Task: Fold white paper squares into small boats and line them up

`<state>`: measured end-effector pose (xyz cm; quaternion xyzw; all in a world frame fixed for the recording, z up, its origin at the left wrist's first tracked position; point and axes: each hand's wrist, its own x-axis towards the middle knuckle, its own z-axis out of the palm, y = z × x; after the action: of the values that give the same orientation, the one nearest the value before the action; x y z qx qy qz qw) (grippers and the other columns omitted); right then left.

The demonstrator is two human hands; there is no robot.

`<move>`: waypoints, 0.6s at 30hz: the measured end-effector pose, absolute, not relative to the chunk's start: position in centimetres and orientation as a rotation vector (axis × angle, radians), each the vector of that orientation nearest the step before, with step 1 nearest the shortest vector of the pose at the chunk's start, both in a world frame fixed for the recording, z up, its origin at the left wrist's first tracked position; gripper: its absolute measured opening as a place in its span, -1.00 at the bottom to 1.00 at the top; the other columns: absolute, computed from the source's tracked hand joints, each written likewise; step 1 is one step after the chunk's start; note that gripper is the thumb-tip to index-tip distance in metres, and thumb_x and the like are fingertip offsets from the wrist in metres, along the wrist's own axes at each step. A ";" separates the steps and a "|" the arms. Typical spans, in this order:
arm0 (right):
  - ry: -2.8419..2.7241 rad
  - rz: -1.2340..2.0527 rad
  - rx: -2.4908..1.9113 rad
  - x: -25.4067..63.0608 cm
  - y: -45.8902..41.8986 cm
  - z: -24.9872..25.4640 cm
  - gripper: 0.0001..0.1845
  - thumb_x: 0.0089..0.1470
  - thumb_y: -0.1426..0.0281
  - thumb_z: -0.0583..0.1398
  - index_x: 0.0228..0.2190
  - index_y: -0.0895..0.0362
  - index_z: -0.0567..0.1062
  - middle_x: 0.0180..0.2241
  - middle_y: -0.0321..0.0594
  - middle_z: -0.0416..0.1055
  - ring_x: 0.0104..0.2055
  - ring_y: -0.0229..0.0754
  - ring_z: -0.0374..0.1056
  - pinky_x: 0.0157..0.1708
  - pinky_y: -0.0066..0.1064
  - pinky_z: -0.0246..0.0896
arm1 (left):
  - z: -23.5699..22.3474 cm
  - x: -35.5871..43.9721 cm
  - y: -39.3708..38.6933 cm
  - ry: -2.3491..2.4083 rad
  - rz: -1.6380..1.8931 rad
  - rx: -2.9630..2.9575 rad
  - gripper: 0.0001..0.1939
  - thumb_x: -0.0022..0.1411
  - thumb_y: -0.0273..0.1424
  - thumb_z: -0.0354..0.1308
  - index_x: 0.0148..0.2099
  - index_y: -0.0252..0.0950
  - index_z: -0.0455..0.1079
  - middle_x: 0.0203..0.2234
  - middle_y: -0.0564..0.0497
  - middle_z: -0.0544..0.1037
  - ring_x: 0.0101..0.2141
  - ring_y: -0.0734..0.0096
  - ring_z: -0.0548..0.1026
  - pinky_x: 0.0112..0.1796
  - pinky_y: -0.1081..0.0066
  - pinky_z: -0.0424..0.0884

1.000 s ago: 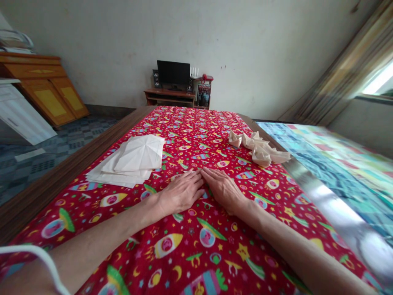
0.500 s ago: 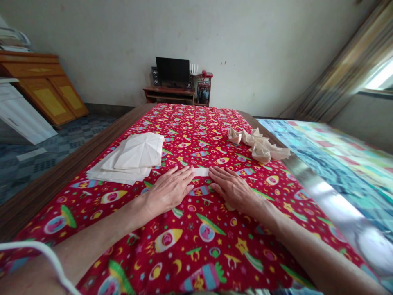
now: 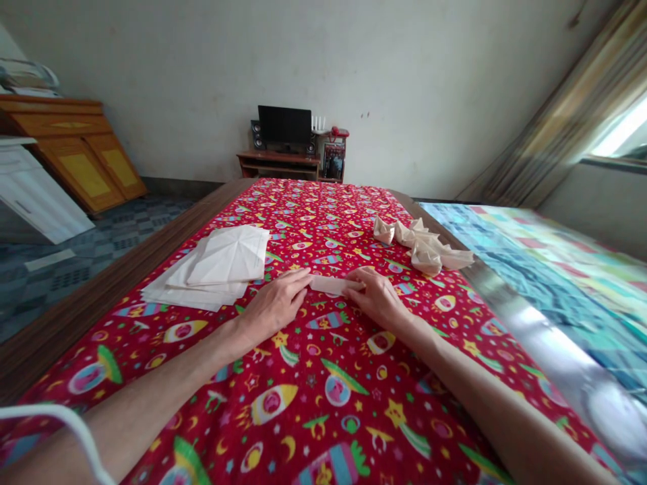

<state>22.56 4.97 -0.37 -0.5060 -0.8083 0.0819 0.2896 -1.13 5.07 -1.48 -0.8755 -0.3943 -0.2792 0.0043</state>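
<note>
A narrow folded strip of white paper (image 3: 328, 285) lies across the red patterned cloth, low over it or on it. Around its left end my left hand (image 3: 280, 296) is closed, fingers together and thumb beneath them. The right end sits in a pinch between the thumb and bent fingers of my right hand (image 3: 375, 293). Left of my hands is a stack of creased white paper sheets (image 3: 230, 256). Several folded cream paper shapes (image 3: 424, 246) stand in a cluster to the right.
The red cloth (image 3: 283, 431) covers a long table with brown wooden edges. A white cable (image 3: 65, 412) loops over my left forearm. A bed with a coloured sheet (image 3: 546, 283) adjoins the right side. Beyond the table's far end stands a desk with a monitor (image 3: 285, 126).
My hands drew apart from the middle, uncovering the paper strip. From lying flat on it, the fingers have since bent and closed around its two ends.
</note>
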 end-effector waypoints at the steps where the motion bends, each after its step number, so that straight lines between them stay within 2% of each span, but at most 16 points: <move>1: -2.138 0.244 -1.341 22.5 4.8 -0.3 -0.91 0.03 0.39 0.21 -0.35 0.13 0.47 -0.35 -0.24 0.41 -0.36 -0.26 0.32 -0.38 -0.49 0.14 | -1.5 -1.1 5.1 -1.253 -0.910 -2.741 -0.60 0.30 -0.46 -0.11 0.14 -0.41 0.29 0.11 -0.19 0.36 0.13 0.30 0.30 0.14 0.26 0.24; 5: -2.082 0.220 -1.298 22.1 3.9 0.1 -0.86 0.10 0.34 0.14 -0.45 0.12 0.40 -0.48 -0.31 0.37 -0.43 -0.29 0.26 -0.41 -0.49 0.08 | -1.9 -0.7 5.2 -1.372 -1.179 -2.698 -0.43 0.28 -0.36 -0.06 0.30 -0.40 -0.01 0.22 -0.24 0.16 0.21 0.19 0.15 0.17 0.15 0.17; 7: -2.078 0.164 -1.279 21.6 3.3 0.2 -0.84 0.12 0.34 0.13 -0.46 0.13 0.37 -0.50 -0.31 0.35 -0.45 -0.29 0.24 -0.44 -0.49 0.06 | -2.0 -0.2 5.1 -1.529 -1.383 -2.715 -0.34 0.26 -0.27 -0.01 0.32 -0.39 -0.08 0.19 -0.29 0.20 0.15 0.12 0.24 0.09 0.11 0.28; 9: -2.100 0.055 -1.245 21.1 2.8 0.2 -0.85 0.12 0.36 0.11 -0.47 0.13 0.36 -0.49 -0.28 0.34 -0.46 -0.29 0.22 -0.46 -0.49 0.04 | -1.8 0.5 4.7 -1.771 -1.573 -2.799 -0.29 0.24 -0.19 0.01 0.31 -0.42 -0.09 0.09 -0.30 0.33 0.03 0.11 0.39 -0.04 0.16 0.40; 11: -2.147 -0.086 -1.201 20.6 2.4 0.0 -0.84 0.13 0.40 0.09 -0.48 0.13 0.35 -0.48 -0.25 0.33 -0.46 -0.28 0.21 -0.46 -0.48 0.03 | -1.2 1.1 4.2 -1.993 -1.687 -2.921 -0.27 0.22 -0.11 0.02 0.29 -0.41 -0.05 -0.01 -0.24 0.43 -0.06 0.15 0.46 -0.09 0.23 0.43; 14: -2.255 -0.229 -1.139 20.0 1.7 -0.4 -0.82 0.17 0.39 0.05 -0.45 0.13 0.38 -0.46 -0.23 0.35 -0.42 -0.26 0.23 -0.47 -0.46 0.00 | -0.3 1.7 3.8 -2.095 -1.730 -2.994 -0.45 0.23 -0.11 0.00 0.16 -0.33 0.20 -0.14 -0.13 0.51 -0.16 0.21 0.51 -0.15 0.31 0.44; 18: -2.338 -0.130 -1.139 19.6 0.9 -0.3 -0.82 0.17 0.29 0.08 -0.37 0.12 0.39 -0.42 -0.23 0.38 -0.39 -0.24 0.27 -0.44 -0.46 0.05 | 0.0 1.8 4.1 -2.095 -1.547 -2.895 -0.69 0.18 -0.30 0.02 -0.09 -0.36 0.37 -0.29 -0.09 0.56 -0.27 0.21 0.52 -0.26 0.34 0.43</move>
<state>19.63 0.92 -0.27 -0.4216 -0.8657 -0.0480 0.2655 1.76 4.15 -0.03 -0.6916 -0.5004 -0.3695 -0.3671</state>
